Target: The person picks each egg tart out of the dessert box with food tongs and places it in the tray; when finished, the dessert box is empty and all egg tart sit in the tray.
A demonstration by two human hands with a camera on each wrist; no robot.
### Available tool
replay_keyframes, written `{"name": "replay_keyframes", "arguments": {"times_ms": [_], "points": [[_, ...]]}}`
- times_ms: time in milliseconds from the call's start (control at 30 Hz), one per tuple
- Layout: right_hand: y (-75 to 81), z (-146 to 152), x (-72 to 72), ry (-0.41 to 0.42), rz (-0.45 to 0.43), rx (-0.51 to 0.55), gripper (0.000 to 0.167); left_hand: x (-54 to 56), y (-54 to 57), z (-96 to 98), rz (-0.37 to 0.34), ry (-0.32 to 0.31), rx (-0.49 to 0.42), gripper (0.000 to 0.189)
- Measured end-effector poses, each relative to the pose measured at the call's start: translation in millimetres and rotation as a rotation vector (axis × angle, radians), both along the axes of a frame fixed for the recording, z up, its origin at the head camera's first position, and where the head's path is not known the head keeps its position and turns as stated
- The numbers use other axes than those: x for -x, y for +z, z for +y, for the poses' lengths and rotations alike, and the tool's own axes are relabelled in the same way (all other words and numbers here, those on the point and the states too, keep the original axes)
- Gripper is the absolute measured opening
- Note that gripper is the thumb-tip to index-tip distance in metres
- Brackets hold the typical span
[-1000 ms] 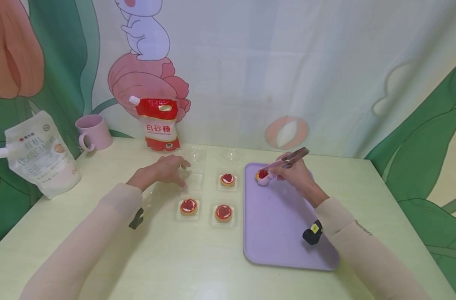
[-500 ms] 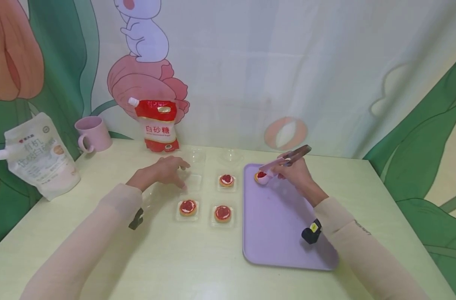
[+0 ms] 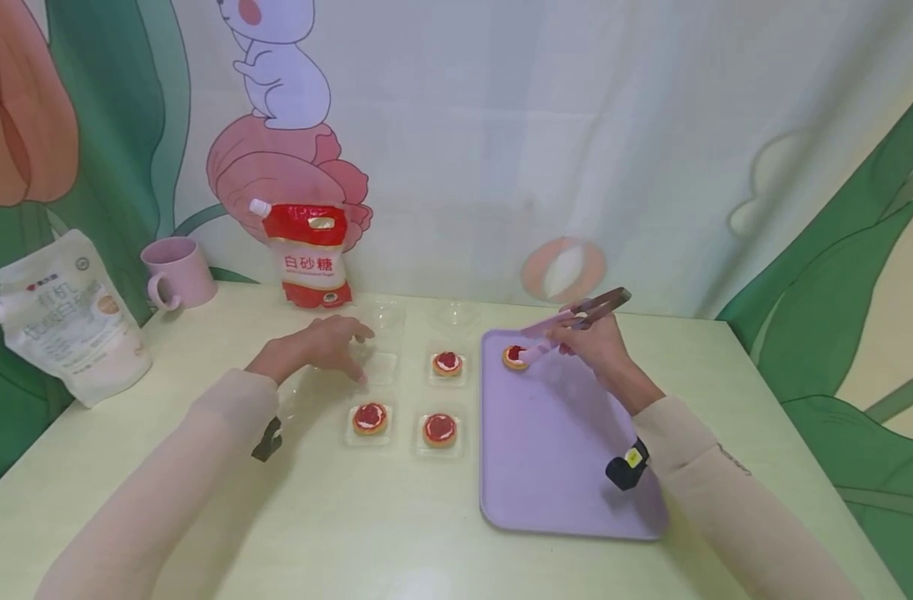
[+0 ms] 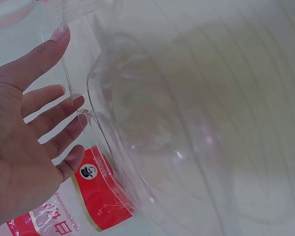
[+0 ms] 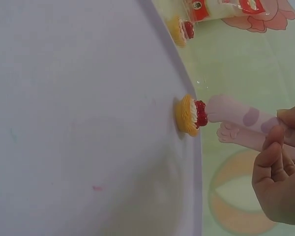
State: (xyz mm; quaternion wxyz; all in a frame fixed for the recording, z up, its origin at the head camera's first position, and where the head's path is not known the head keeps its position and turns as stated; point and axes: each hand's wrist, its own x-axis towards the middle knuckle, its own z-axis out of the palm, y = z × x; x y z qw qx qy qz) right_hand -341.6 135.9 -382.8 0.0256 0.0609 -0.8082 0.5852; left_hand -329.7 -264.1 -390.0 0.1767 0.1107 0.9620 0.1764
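My right hand (image 3: 596, 340) pinches pink cat-paw tongs (image 5: 236, 113), tips apart; the berry tart (image 3: 512, 358) lies just left of them, in the far-left corner of the lilac tray (image 3: 554, 467). My left hand (image 3: 327, 343), fingers spread, is farther off.

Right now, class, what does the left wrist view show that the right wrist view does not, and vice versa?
Only the left wrist view shows the left hand and pink lettering on the red-and-white plastic pouch.
Only the right wrist view shows a purple tray, two round, yellow-crusted tarts with red topping and the right hand holding pink paw-tipped tongs.
Both share part of that pouch.
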Motion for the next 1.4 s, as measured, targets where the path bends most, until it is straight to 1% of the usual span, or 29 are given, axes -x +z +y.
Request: {"name": "replay_keyframes", "arguments": {"times_ms": [233,333,433,533,633,700,800,933,1033,1100,1200,1300,1400], "points": [[2.9,-3,-3.7,0.002,0.006,0.044,0.034,1.4,-1.0,0.3,0.003,-0.001,0.008,0.081],[4.7,-7,-6.2,0.012,0.002,0.047,0.033,0.6,-0.8,0.0,0.004,-0.003,0.01,0.083],[7.3,-12,-9.0,0.031,0.005,0.044,0.031,-0.8,0.6,-1.8,0.009,0.007,0.002,0.086],[10.0,-17,-11.4,0.055,0.007,0.05,0.03,-3.7,4.2,-6.0,0.034,0.018,-0.019,0.088],[12.6,-23,-13.7,0.078,0.0,0.076,0.033,-9.0,9.7,-12.0,0.074,0.028,-0.05,0.086],[14.2,-27,-15.6,0.095,-0.01,0.094,0.035,-14.3,12.5,-16.3,0.098,0.032,-0.072,0.085],[15.8,-34,-19.0,0.122,-0.037,0.128,0.037,-25.0,14.5,-20.9,0.129,0.024,-0.103,0.082],[17.5,-47,-23.8,0.158,-0.074,0.162,0.036,-45.4,16.1,-18.4,0.143,-0.006,-0.114,0.08],[18.0,-59,-26.1,0.179,-0.092,0.183,0.034,-61.9,15.0,-11.8,0.126,-0.023,-0.103,0.082],[18.5,-67,-28.8,0.198,-0.102,0.197,0.034,-71.1,11.9,-7.7,0.116,-0.042,-0.095,0.085],[19.7,-78,-35.7,0.227,-0.127,0.189,0.035,-80.8,4.1,-3.8,0.126,-0.081,-0.083,0.088],[19.4,-90,-43.9,0.263,-0.159,0.187,0.037,-87.4,-4.2,-1.2,0.168,-0.111,-0.073,0.088],[16.3,-103,-50.2,0.321,-0.178,0.2,0.039,-91.6,-10.3,1.4,0.21,-0.131,-0.046,0.088]]}}
